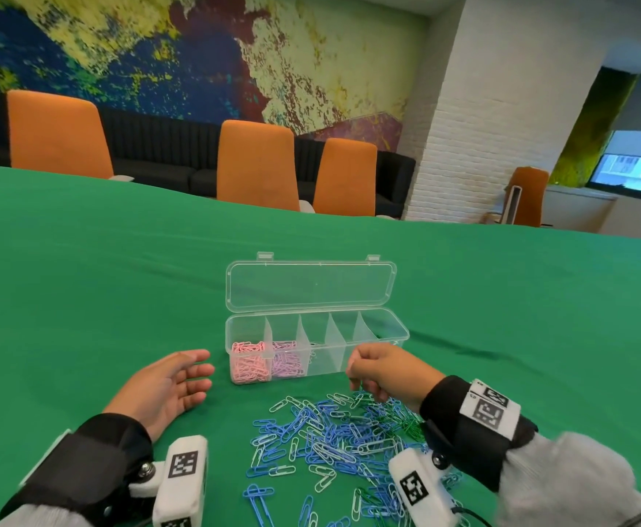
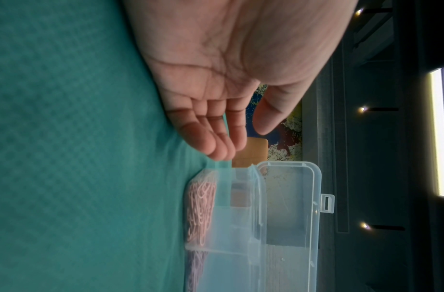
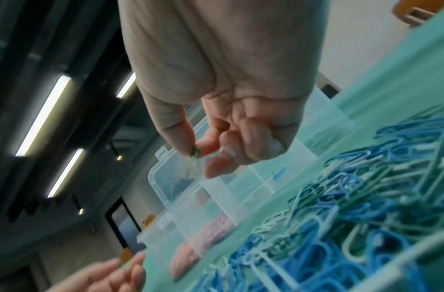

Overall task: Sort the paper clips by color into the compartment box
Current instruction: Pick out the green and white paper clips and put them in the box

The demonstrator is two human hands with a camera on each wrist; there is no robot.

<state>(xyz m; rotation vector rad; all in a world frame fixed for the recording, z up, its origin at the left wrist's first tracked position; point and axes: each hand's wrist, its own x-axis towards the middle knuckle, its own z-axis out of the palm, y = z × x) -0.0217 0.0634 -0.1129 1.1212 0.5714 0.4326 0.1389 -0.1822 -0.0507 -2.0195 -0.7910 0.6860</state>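
A clear compartment box (image 1: pixel 393 329) stands on the green table with its lid (image 1: pixel 309 285) swung open behind it. Pink clips (image 1: pixel 248 361) fill its leftmost compartment and lilac clips (image 1: pixel 288 359) the one beside it. A loose pile of blue, white and green paper clips (image 1: pixel 334 439) lies in front of the box. My right hand (image 1: pixel 378 368) hovers between pile and box, thumb and forefinger pinching a green clip (image 3: pixel 195 153). My left hand (image 1: pixel 174 382) rests on the cloth left of the box, palm up, fingers relaxed and empty (image 2: pixel 216 142).
Green cloth (image 1: pixel 83 298) covers the whole table. Orange chairs (image 1: pixel 258 165) line its far edge, with a dark sofa and a painted wall behind them. A white brick pillar (image 1: pixel 475 119) rises at the back right.
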